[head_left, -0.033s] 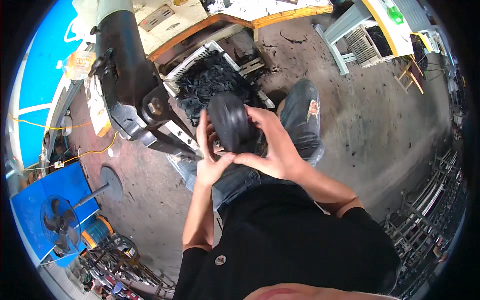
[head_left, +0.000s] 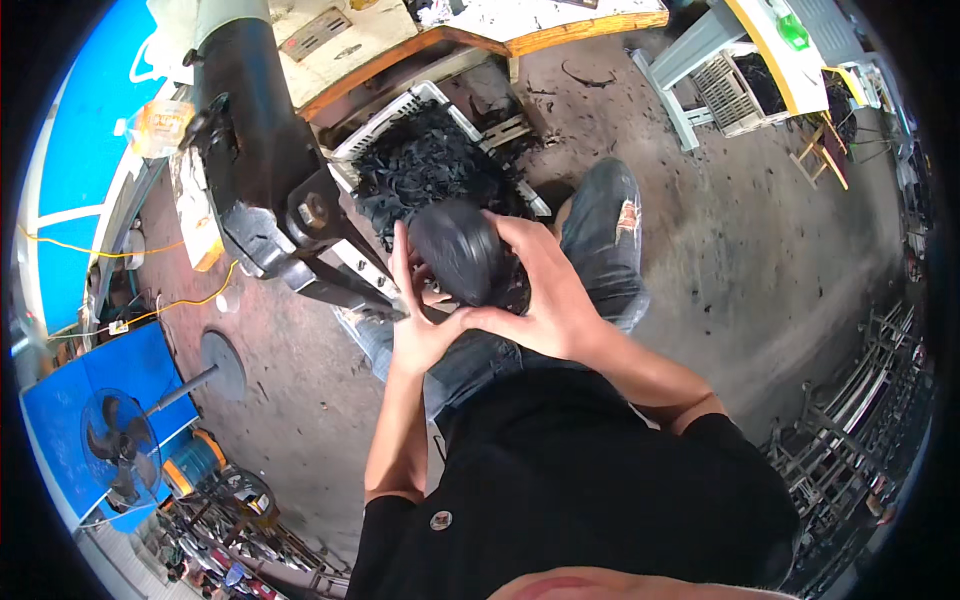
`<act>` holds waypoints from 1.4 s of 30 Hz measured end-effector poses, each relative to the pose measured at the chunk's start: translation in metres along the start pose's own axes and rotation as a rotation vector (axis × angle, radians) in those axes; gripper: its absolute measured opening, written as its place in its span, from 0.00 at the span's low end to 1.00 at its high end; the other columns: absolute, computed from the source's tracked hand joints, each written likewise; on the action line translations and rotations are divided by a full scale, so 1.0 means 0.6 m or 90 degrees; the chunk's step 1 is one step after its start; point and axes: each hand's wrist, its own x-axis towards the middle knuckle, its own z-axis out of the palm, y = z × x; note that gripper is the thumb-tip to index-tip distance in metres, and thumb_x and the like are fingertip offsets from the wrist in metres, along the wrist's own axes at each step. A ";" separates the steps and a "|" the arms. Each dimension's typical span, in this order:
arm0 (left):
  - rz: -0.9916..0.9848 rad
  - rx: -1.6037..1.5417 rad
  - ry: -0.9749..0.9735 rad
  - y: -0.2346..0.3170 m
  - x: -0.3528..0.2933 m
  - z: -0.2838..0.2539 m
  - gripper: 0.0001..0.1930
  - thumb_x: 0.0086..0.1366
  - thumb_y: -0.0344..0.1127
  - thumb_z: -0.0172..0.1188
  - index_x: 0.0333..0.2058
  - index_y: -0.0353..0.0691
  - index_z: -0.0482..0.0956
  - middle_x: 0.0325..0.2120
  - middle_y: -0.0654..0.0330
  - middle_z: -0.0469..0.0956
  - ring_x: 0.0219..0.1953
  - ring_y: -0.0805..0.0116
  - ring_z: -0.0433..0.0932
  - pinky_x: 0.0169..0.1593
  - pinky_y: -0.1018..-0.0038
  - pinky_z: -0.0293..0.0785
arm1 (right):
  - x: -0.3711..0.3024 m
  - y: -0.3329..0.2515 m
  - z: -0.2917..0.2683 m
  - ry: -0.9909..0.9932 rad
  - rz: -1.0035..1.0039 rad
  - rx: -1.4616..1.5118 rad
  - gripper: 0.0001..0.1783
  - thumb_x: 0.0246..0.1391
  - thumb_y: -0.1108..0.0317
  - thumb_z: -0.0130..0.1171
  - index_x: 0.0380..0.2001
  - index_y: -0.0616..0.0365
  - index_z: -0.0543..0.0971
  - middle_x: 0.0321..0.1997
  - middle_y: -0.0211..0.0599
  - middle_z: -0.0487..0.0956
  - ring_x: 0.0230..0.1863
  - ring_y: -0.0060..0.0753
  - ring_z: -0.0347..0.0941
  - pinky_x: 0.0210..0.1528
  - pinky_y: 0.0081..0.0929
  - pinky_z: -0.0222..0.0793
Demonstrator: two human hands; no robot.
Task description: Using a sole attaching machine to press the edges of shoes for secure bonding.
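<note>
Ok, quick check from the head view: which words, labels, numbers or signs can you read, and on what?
None I can quote.
Plastic bottle: orange print, too blurred.
Rectangular plate on the worktable: marks too small.
Round badge on the black shirt: too small.
Black rounded part in the hands: no lettering shows.

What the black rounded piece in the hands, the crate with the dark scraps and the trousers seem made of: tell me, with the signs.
Black rounded piece: probably rubber or plastic; smooth, with soft sheen streaks.
Crate: likely moulded plastic; pale, with slotted walls.
Trousers: apparently denim; faded blue, with a frayed rip at the knee.
</note>
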 end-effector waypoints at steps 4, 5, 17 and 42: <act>-0.011 -0.040 0.039 0.013 -0.009 -0.040 0.47 0.57 0.37 0.75 0.70 0.30 0.58 0.68 0.47 0.62 0.66 0.55 0.67 0.70 0.61 0.62 | 0.009 0.001 0.018 -0.063 -0.024 0.019 0.42 0.45 0.67 0.77 0.64 0.58 0.70 0.63 0.47 0.75 0.63 0.52 0.72 0.66 0.41 0.67; 0.095 0.097 0.042 0.019 0.000 -0.050 0.40 0.57 0.32 0.74 0.66 0.30 0.64 0.67 0.46 0.65 0.65 0.55 0.70 0.68 0.61 0.65 | 0.014 0.002 0.021 -0.081 -0.034 0.047 0.41 0.45 0.68 0.76 0.63 0.58 0.71 0.63 0.46 0.76 0.64 0.52 0.72 0.66 0.41 0.66; 0.200 0.138 0.092 0.106 0.030 -0.057 0.32 0.47 0.27 0.80 0.53 0.31 0.80 0.53 0.47 0.81 0.61 0.47 0.76 0.64 0.55 0.71 | 0.062 0.027 0.021 -0.147 -0.139 0.279 0.37 0.52 0.74 0.70 0.65 0.60 0.69 0.70 0.48 0.70 0.78 0.56 0.55 0.76 0.51 0.53; 0.054 0.000 0.146 0.063 -0.008 -0.046 0.33 0.56 0.21 0.71 0.61 0.38 0.71 0.60 0.48 0.76 0.64 0.51 0.73 0.68 0.56 0.67 | 0.127 -0.038 -0.044 -0.305 -0.217 -0.127 0.38 0.53 0.61 0.67 0.67 0.54 0.69 0.64 0.38 0.75 0.69 0.47 0.67 0.68 0.47 0.61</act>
